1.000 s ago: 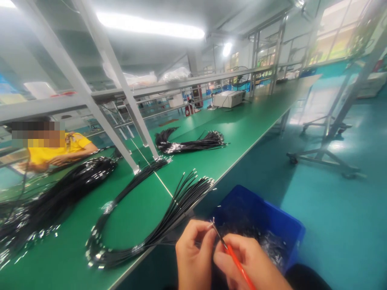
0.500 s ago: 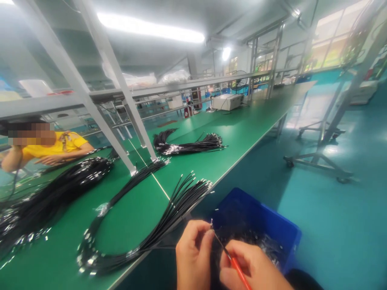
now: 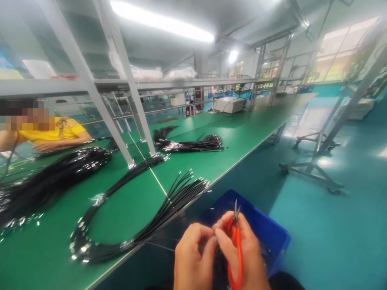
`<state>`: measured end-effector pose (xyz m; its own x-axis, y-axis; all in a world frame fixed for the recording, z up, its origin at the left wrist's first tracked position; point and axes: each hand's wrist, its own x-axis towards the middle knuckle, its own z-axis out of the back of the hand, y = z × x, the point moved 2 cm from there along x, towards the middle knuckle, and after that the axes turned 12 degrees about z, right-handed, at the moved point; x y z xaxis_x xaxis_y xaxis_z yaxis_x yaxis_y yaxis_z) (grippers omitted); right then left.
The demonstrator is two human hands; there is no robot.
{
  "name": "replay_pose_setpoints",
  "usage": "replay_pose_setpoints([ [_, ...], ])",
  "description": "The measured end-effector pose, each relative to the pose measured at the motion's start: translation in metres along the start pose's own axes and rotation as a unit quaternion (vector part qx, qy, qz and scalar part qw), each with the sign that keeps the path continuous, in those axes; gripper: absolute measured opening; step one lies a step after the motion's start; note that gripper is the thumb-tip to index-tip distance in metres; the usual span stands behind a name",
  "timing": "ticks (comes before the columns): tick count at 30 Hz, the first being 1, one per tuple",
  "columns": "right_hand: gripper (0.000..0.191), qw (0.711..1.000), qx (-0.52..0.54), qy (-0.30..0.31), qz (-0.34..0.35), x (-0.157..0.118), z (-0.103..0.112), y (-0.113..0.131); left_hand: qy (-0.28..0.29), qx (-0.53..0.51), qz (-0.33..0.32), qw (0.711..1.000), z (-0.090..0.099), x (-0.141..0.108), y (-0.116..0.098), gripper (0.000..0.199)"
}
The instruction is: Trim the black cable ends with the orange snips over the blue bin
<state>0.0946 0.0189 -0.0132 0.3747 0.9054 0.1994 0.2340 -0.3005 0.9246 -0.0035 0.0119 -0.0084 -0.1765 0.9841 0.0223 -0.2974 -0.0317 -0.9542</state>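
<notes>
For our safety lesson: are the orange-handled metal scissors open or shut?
Slightly open: the orange-handled metal scissors in the right hand have blades parted at the tips.

Scene brightly lit by ceiling tube light [image 3: 163, 21] | window [image 3: 344, 45] washed out | turquoise floor [image 3: 320, 225] streaked with glare, darkened beside green workbench [image 3: 127, 217] | frame edges stretched, smeared | wheeled metal stand [image 3: 319, 175] softly blurred

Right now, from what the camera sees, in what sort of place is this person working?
Probably a factory workshop for cable work: a long green workbench carries bundles of black cables, a metal shelf runs above it, and the right hand holds red-handled cutters.
</notes>
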Motion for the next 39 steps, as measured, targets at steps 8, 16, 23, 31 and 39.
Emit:
replay_pose_setpoints([
  [8, 0.017, 0.994, 0.09, 0.031, -0.061, -0.007, 0.008, -0.011, 0.012, -0.032, 0.019, 0.999, 0.003, 0.003, -0.001, 0.013],
  [16, 0.021, 0.996, 0.044, 0.013, -0.07, -0.004, 0.008, 0.006, 0.104, -0.054, 0.051, 0.992, 0.012, 0.011, 0.002, 0.011],
  [23, 0.019, 0.999, -0.008, -0.013, -0.046, -0.002, 0.002, 0.01, 0.039, -0.028, 0.036, 0.998, 0.007, 0.004, -0.004, 0.014],
  [31, 0.019, 1.0, -0.022, 0.007, -0.012, 0.0, 0.008, -0.007, 0.079, -0.029, 0.037, 0.996, 0.009, 0.006, -0.004, 0.012],
  [39, 0.008, 0.987, -0.15, -0.002, 0.051, -0.008, 0.0, 0.017, 0.022, 0.009, 0.026, 0.999, 0.005, 0.001, -0.004, 0.014],
])
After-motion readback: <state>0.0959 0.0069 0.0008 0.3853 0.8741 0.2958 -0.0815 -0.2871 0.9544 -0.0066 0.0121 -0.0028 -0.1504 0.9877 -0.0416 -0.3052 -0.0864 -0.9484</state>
